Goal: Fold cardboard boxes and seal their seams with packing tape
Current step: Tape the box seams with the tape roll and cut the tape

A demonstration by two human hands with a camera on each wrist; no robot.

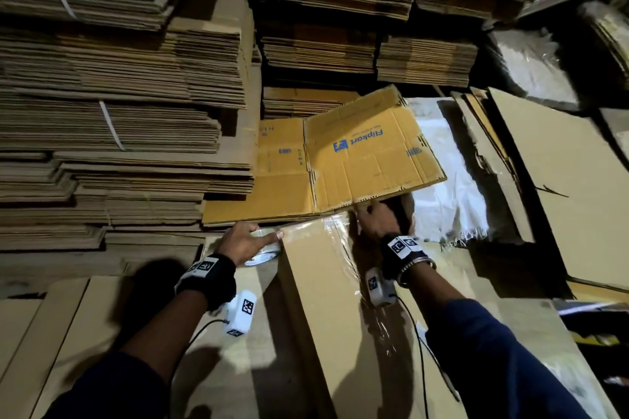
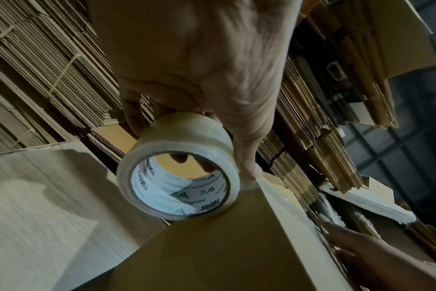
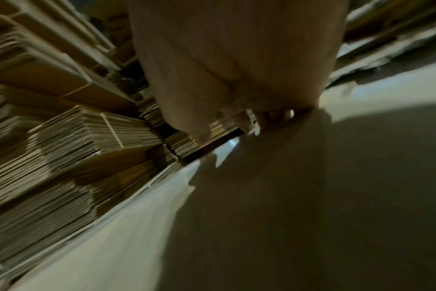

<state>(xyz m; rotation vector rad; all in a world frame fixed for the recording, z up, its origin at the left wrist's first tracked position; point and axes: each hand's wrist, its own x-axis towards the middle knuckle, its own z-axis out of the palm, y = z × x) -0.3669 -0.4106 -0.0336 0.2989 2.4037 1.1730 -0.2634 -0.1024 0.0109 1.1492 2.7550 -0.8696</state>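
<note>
Stacked flat cartons (image 1: 119, 85) behind. Box (image 1: 326, 282) top seam taped; left hand (image 1: 243, 241) grasps tape roll (image 2: 177, 167) at far edge, right hand (image 1: 377, 219) grip unclear; cut pending.

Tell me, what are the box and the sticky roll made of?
The box looks like brown cardboard, matte, with sharp folded edges. The roll in the left hand seems clear glossy plastic tape; its printed white core, probably card, shows inside.

Matt brown cardboard box (image 1: 316, 299), glossy clear plastic tape roll (image 2: 177, 167), rough corrugated stacks (image 1: 112, 133)
</note>
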